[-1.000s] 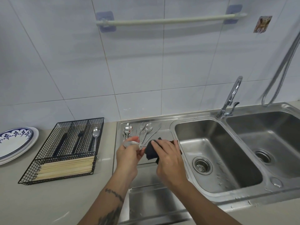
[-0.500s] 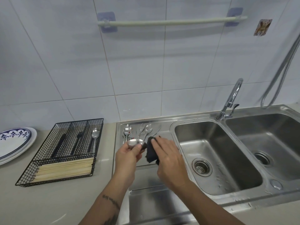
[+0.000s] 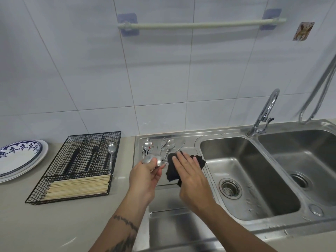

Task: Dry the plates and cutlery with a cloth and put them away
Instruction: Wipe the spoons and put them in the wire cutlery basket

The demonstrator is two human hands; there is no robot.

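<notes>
My left hand (image 3: 145,177) pinches a metal spoon (image 3: 153,159) by its bowl, over the steel draining board (image 3: 181,222). My right hand (image 3: 190,177) holds a black cloth (image 3: 172,171) wrapped around the spoon's handle. More wet cutlery (image 3: 161,145), spoons and a fork, lies at the back of the draining board. A black wire cutlery tray (image 3: 76,166) on the counter to the left holds a spoon (image 3: 111,151), dark-handled cutlery and a bundle of chopsticks (image 3: 78,186). Stacked blue-patterned plates (image 3: 18,159) sit at the far left.
A double steel sink (image 3: 254,175) lies to the right, with a tap (image 3: 265,113) behind it and a hose (image 3: 320,84) on the wall. A towel rail (image 3: 200,25) hangs on the tiled wall. Beige counter (image 3: 54,224) runs along the front left.
The spoon's bowl has come out from the left hand's grip and now shows clearly. The right hand with the cloth has slid right along the handle.
</notes>
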